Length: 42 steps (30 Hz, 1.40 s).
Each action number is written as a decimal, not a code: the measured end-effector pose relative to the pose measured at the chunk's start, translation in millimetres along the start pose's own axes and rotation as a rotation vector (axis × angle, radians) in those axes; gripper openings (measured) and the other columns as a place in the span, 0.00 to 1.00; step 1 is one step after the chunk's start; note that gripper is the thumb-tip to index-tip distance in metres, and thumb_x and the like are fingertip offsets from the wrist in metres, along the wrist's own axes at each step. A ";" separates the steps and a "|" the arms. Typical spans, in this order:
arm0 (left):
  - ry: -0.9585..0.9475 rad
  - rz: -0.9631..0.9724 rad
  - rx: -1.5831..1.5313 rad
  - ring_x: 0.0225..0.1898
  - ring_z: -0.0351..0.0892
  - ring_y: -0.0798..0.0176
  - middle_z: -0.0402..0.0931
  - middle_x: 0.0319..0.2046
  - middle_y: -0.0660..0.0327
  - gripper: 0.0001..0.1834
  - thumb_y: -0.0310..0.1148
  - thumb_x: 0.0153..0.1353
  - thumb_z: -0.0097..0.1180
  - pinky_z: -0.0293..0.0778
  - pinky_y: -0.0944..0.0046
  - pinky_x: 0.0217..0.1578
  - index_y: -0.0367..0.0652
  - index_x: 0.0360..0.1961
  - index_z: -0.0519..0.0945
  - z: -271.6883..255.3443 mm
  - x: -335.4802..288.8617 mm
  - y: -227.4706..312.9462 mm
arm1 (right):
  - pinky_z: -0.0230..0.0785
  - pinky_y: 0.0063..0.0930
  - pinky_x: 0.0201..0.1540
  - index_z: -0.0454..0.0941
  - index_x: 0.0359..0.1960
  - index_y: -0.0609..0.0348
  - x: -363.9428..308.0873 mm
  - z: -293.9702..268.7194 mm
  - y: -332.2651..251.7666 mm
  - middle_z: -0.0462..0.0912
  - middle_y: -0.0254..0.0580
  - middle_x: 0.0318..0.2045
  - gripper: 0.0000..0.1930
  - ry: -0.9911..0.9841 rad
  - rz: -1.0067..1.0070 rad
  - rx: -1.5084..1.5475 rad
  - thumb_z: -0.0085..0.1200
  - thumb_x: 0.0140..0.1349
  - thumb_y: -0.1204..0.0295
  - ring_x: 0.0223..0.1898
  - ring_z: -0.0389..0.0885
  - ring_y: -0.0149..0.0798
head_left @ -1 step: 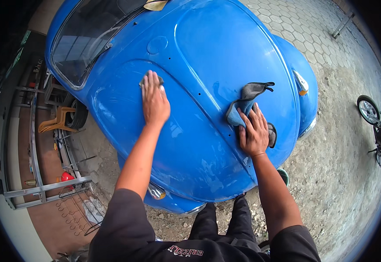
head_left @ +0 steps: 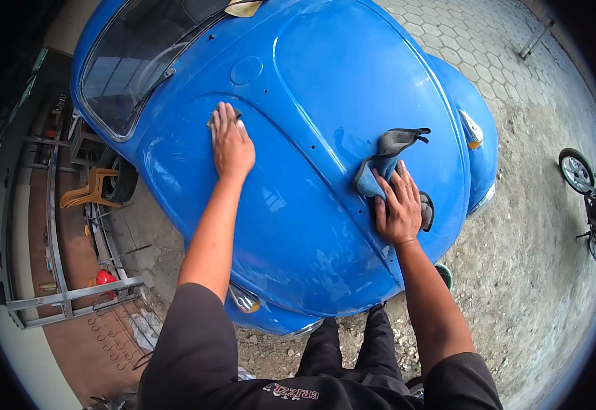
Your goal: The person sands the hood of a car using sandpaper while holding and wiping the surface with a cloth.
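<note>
My left hand (head_left: 232,147) lies with its fingers stretched out and close together on the blue car's front hood (head_left: 291,225), left of the raised centre ridge. Under its fingertips is a small grey-green pad (head_left: 212,122), mostly covered by the fingers. My right hand (head_left: 400,208) presses a grey-blue cloth (head_left: 383,164) against the hood on the right side of the ridge. The cloth is bunched up beyond the fingers, and a dark edge of it sticks out beside the wrist. Pale smears and streaks mark the paint near my left arm and toward the hood's front.
The windshield (head_left: 147,61) rises at the upper left. Chrome-ringed lamps (head_left: 244,299) sit on the front fenders. To the left are an orange plastic chair (head_left: 89,188), a tire (head_left: 126,179) and a metal frame (head_left: 72,297). A motorcycle (head_left: 585,198) stands far right.
My left hand has slid with the pad a short way up and left across the hood. My right hand and the cloth have stayed in place.
</note>
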<state>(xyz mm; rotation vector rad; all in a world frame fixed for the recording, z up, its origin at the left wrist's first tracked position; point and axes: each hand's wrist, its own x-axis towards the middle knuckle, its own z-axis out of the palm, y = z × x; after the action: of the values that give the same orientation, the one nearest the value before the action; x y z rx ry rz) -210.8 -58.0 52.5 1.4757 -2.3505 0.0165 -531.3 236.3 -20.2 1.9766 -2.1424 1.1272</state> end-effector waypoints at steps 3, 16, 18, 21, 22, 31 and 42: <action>0.060 -0.112 0.119 0.96 0.50 0.37 0.52 0.96 0.44 0.35 0.39 0.96 0.38 0.46 0.42 0.96 0.35 0.95 0.59 20.5 -1.3 20.5 | 0.64 0.63 0.89 0.87 0.80 0.42 -2.8 -2.4 7.9 0.84 0.54 0.77 0.31 0.000 0.003 -0.016 0.62 0.75 0.69 0.88 0.72 0.66; 0.079 -0.014 -0.002 0.96 0.51 0.40 0.57 0.95 0.48 0.33 0.40 0.97 0.36 0.46 0.42 0.96 0.38 0.94 0.64 17.3 14.5 -6.1 | 0.62 0.62 0.90 0.87 0.80 0.42 -1.8 -1.6 2.5 0.83 0.53 0.78 0.32 -0.024 0.025 -0.043 0.62 0.73 0.69 0.88 0.72 0.66; 0.044 0.143 -0.070 0.96 0.52 0.39 0.58 0.95 0.48 0.34 0.38 0.95 0.38 0.49 0.40 0.95 0.40 0.95 0.61 24.7 -30.2 39.1 | 0.62 0.62 0.90 0.87 0.80 0.41 -8.4 -6.2 14.7 0.83 0.53 0.78 0.32 -0.021 0.022 -0.068 0.62 0.73 0.69 0.88 0.72 0.66; -0.097 0.228 -0.068 0.96 0.53 0.39 0.57 0.95 0.46 0.35 0.35 0.93 0.43 0.52 0.40 0.94 0.40 0.95 0.62 19.6 -80.1 63.5 | 0.63 0.62 0.90 0.87 0.80 0.41 -16.5 -7.0 20.7 0.83 0.53 0.78 0.32 -0.046 0.039 -0.091 0.62 0.73 0.69 0.88 0.72 0.66; -0.065 0.219 -0.058 0.96 0.52 0.39 0.56 0.96 0.47 0.35 0.36 0.94 0.40 0.51 0.39 0.95 0.41 0.96 0.60 14.4 -65.7 50.5 | 0.63 0.63 0.89 0.87 0.79 0.41 -14.4 -5.5 17.0 0.83 0.52 0.78 0.32 -0.034 0.034 -0.080 0.62 0.73 0.68 0.88 0.72 0.65; -0.102 0.275 -0.119 0.96 0.52 0.37 0.56 0.96 0.48 0.37 0.32 0.91 0.47 0.51 0.37 0.94 0.41 0.96 0.59 8.9 -119.0 109.3 | 0.62 0.61 0.89 0.85 0.81 0.39 -11.7 -7.0 15.6 0.82 0.50 0.80 0.32 -0.047 0.041 -0.062 0.61 0.74 0.66 0.89 0.71 0.63; -0.024 0.172 -0.039 0.96 0.52 0.37 0.57 0.95 0.44 0.37 0.35 0.92 0.46 0.50 0.38 0.94 0.38 0.95 0.60 17.3 -97.7 117.5 | 0.63 0.60 0.88 0.85 0.81 0.40 -8.3 -7.0 14.5 0.82 0.49 0.80 0.31 -0.044 0.022 -0.053 0.62 0.75 0.65 0.89 0.71 0.62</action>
<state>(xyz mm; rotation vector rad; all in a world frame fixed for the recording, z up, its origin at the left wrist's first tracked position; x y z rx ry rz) -280.7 76.7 27.4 1.2588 -2.4760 -0.0022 -545.4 246.1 -25.9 1.9784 -2.1962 1.0283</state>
